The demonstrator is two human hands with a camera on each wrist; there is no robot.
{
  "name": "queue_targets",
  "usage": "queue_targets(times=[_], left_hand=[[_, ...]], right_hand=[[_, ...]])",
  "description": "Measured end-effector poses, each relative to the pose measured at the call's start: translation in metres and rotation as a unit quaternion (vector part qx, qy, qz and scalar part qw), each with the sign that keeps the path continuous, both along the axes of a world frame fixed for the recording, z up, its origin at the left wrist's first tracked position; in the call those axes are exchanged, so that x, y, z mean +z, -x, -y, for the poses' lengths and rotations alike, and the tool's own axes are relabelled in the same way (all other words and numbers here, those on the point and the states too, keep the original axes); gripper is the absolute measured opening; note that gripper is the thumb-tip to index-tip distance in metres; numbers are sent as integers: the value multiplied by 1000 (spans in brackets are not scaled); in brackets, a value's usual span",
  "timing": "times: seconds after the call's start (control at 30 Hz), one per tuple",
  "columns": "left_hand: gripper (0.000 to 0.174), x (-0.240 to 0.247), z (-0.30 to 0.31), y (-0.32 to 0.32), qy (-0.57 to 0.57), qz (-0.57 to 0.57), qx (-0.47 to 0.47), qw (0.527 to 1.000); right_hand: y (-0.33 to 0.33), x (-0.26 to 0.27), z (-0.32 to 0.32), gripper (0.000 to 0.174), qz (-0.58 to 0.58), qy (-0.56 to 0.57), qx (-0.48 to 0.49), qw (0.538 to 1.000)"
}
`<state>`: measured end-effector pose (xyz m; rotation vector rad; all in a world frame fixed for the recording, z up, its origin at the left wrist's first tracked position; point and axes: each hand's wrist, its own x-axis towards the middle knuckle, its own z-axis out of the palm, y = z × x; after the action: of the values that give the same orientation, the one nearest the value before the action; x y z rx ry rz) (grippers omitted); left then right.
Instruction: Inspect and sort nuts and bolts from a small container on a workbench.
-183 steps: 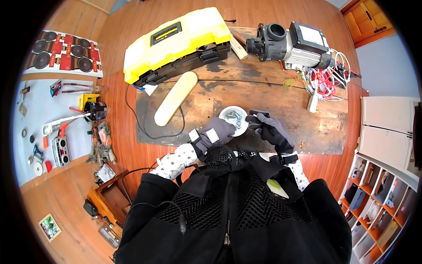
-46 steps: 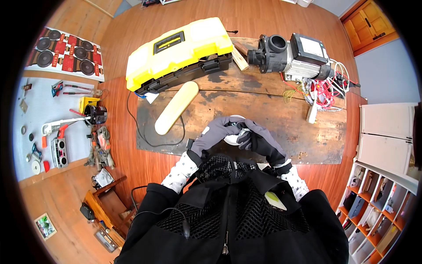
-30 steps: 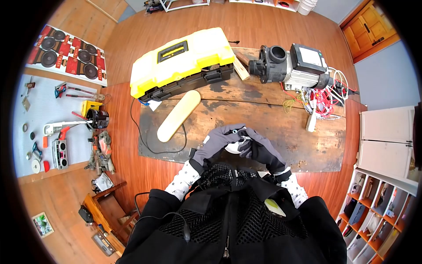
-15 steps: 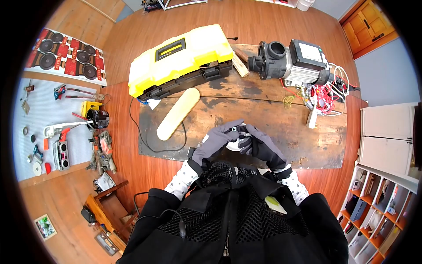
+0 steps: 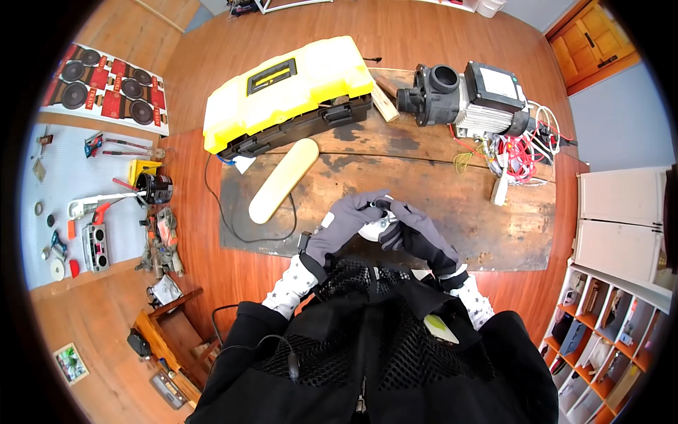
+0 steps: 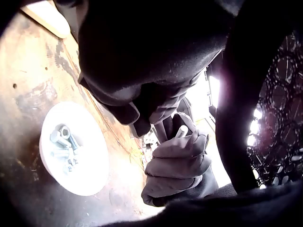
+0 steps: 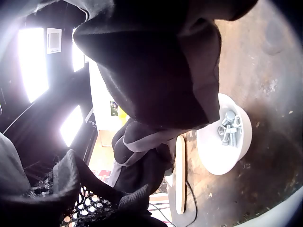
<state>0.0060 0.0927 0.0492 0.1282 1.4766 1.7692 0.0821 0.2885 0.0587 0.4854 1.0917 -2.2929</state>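
Both hands wear grey-and-black gloves and meet above a white bowl (image 5: 371, 232). The right hand (image 5: 421, 237) grips a bolt (image 6: 181, 131), whose threaded end stands out of its curled fingers in the left wrist view. The left hand (image 5: 346, 222) has its fingers curled, their tips against the right hand's, around a small metal part mostly hidden by the gloves. Several loose bolts and nuts (image 6: 64, 146) lie in the bowl, also visible in the right wrist view (image 7: 231, 130).
A yellow-lidded toolbox (image 5: 296, 85) stands at the table's back left, with a pale oblong board (image 5: 284, 181) before it and a black cable beside that. A pump (image 5: 466, 99) and tangled wires (image 5: 519, 159) are at the back right, wood pieces (image 5: 385, 104) between.
Six seconds ago the left hand was at the bowl and the right hand apart from it; now they are together over it. The ring-shaped metal end visible at the left fingertips half a second ago is covered.
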Motion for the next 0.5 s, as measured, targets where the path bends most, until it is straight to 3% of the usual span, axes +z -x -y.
queue_targets(times=[0.1, 0.17, 0.27, 0.5], left_hand=[[43, 3, 3, -3, 21, -35, 21, 999], [44, 1, 4, -5, 15, -26, 29, 999], [45, 8, 3, -8, 8, -7, 67, 998], [36, 15, 6, -5, -20, 32, 37, 999]], right_hand=[[7, 0, 5, 38, 3, -9, -5, 1000], [5, 4, 6, 36, -1, -77, 19, 997], [4, -8, 5, 36, 28, -66, 29, 997], [3, -9, 3, 36, -4, -48, 13, 999]])
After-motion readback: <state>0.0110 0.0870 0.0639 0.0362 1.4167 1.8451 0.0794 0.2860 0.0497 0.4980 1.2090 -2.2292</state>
